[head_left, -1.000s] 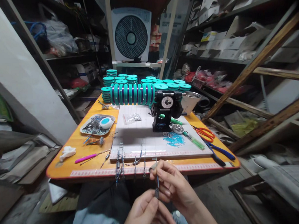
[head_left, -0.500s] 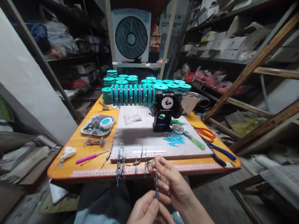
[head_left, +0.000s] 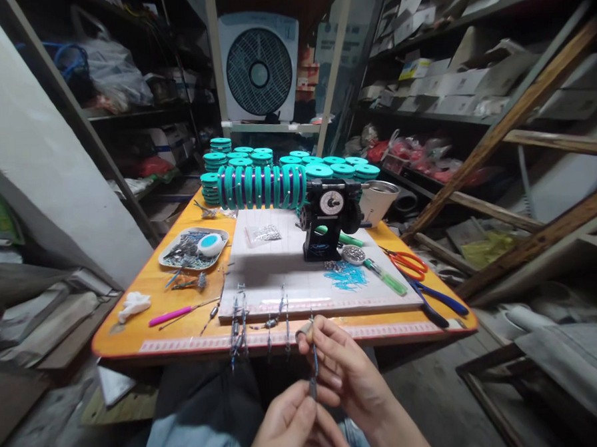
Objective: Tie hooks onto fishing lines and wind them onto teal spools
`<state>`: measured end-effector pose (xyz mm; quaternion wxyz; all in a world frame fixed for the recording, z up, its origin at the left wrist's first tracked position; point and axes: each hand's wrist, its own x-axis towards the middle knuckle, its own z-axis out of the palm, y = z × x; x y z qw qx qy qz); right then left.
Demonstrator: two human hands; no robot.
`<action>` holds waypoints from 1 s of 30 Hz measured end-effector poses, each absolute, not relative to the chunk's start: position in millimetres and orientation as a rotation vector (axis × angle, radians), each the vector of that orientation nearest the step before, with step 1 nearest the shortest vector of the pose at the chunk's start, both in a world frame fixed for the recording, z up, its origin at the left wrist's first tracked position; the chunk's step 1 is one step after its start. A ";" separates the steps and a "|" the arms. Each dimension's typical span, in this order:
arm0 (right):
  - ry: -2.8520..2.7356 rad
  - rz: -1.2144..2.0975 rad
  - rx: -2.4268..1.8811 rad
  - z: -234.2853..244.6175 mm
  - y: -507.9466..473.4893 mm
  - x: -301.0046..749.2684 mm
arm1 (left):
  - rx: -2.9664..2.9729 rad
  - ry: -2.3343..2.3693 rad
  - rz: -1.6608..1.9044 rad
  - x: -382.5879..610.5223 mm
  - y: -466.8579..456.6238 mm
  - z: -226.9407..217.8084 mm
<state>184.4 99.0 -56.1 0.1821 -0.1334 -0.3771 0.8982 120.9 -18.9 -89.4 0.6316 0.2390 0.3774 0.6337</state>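
Observation:
Low in front of the table edge, my left hand (head_left: 293, 420) pinches the lower end of a small dark sinker (head_left: 313, 387). A thin blue line (head_left: 316, 361) runs up from that sinker to my right hand (head_left: 348, 364), whose thumb and index finger are closed on its upper part. On a right fingertip sits a pale finger cot (head_left: 303, 331). Just left of my hands, several finished-looking line rigs (head_left: 238, 327) with dark sinkers hang over the front edge of the board. Fingers partly hide the held piece.
A black winding machine (head_left: 323, 239) carries a row of teal spools (head_left: 261, 187); more spool stacks (head_left: 320, 171) stand behind. Left lie a tray of small parts (head_left: 168, 260) and a pink-handled tool (head_left: 170, 317). Orange scissors (head_left: 408, 264), blue pliers (head_left: 442, 299) and blue pieces (head_left: 349, 277) lie right.
The thumb and index finger of my right hand have shifted slightly down and right along the line. My left hand stays nearly still on the sinker. The view has tilted a little.

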 end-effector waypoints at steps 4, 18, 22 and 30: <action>-1.107 2.542 -0.428 -55.9 96.6 186.7 | 0.549 0.873 1.441 121.6 -18.8 -89.1; -1.733 1.915 -0.621 -61.9 96.4 195.2 | 0.990 1.882 1.711 105.7 -8.2 -48.6; -2.094 1.434 -0.679 -57.4 96.4 209.8 | 1.010 1.791 1.645 99.4 11.4 -37.4; -1.894 1.477 -0.722 -13.6 131.0 210.0 | 0.755 1.219 1.677 94.1 26.6 -44.6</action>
